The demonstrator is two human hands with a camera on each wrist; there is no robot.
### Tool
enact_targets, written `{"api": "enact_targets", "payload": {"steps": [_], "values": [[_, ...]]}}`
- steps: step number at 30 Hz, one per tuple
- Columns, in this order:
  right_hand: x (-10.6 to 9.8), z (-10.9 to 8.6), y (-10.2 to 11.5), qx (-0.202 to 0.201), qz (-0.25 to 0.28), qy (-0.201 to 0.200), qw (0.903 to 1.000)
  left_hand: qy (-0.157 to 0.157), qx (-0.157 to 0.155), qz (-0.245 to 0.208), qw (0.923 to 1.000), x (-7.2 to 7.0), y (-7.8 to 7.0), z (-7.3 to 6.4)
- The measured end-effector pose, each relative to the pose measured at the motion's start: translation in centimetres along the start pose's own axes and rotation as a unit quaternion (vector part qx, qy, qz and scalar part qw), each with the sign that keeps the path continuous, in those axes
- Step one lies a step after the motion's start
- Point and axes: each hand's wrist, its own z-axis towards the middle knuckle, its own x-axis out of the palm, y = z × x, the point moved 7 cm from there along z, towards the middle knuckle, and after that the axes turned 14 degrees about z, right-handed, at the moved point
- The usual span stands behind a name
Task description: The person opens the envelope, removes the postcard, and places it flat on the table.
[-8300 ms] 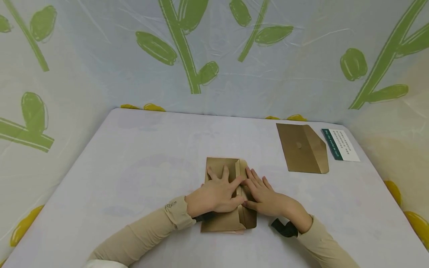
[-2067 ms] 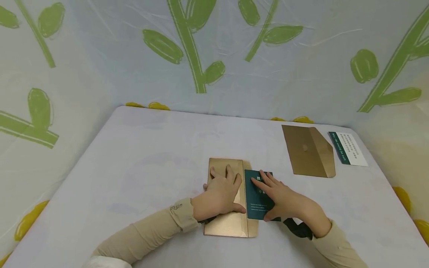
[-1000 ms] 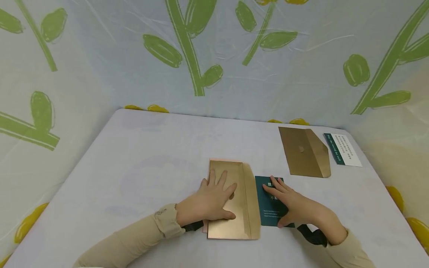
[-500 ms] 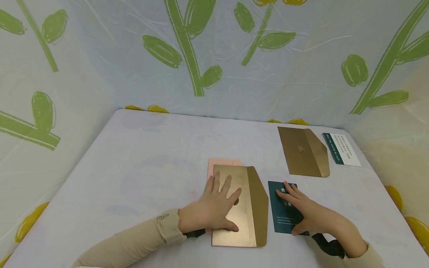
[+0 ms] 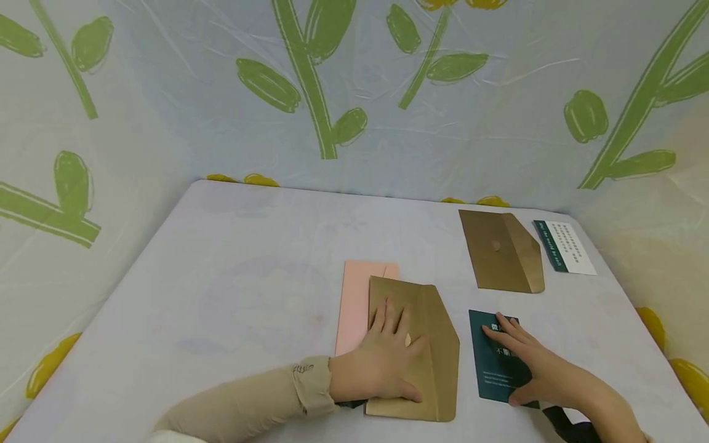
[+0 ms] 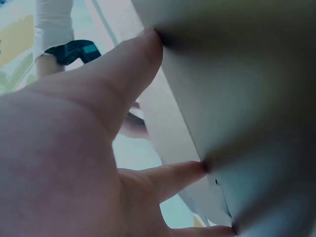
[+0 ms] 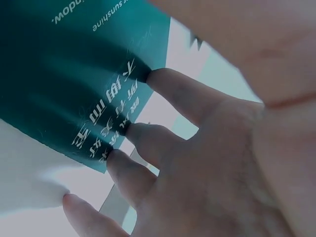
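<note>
The gold envelope (image 5: 440, 363) is lying flap-open under my left hand (image 5: 386, 364), which is resting spread on it. To the gold envelope's right, a dark green card (image 5: 489, 362) is lying under my right hand (image 5: 548, 369), also spread. A pink envelope (image 5: 352, 307) is showing at its left, partly underneath. Beyond it, to the right, a bronze envelope (image 5: 488, 249) and a green-banded white card (image 5: 572, 245) are lying on the table (image 5: 266, 246).

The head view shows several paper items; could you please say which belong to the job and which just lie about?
Apparently in use:
gold envelope under the left hand
green card under the right hand

Seemingly lying about:
pink paper
farther envelope
white-and-green card
</note>
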Motion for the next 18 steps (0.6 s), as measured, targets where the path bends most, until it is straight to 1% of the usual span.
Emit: {"api": "enact_targets", "payload": {"steps": [3, 5, 8, 10, 12, 15, 18], "values": [[-0.3, -0.5, -1.2, 0.014, 0.007, -0.007, 0.9998, -0.007, 0.001, 0.023, 0.9997, -0.1, -1.0, 0.6], [-0.7, -0.8, -2.1, 0.015, 0.011, -0.011, 0.9998, -0.016, 0.002, 0.037, 0.9992, -0.2, -1.6, 0.9], [-1.3, -1.4, -3.5, 0.027, 0.015, -0.021, 0.9993, -0.009, 0.003, 0.043, 0.999, -0.5, -2.4, 1.5], [-1.8, -1.8, -4.5, 0.028, 0.019, -0.027, 0.9991, -0.001, 0.005, 0.042, 0.9991, -0.8, -3.0, 2.0], [-2.3, -2.1, -5.3, 0.038, 0.023, -0.035, 0.9984, 0.012, 0.001, 0.04, 0.9991, -1.0, -3.6, 2.5], [-2.9, -2.6, -6.5, 0.045, 0.026, -0.042, 0.9977, 0.017, -0.003, 0.044, 0.9989, -1.3, -4.5, 3.1], [-3.3, -2.9, -7.4, 0.064, 0.025, -0.045, 0.9966, 0.021, -0.007, 0.055, 0.9982, -1.6, -5.5, 3.8]]}}
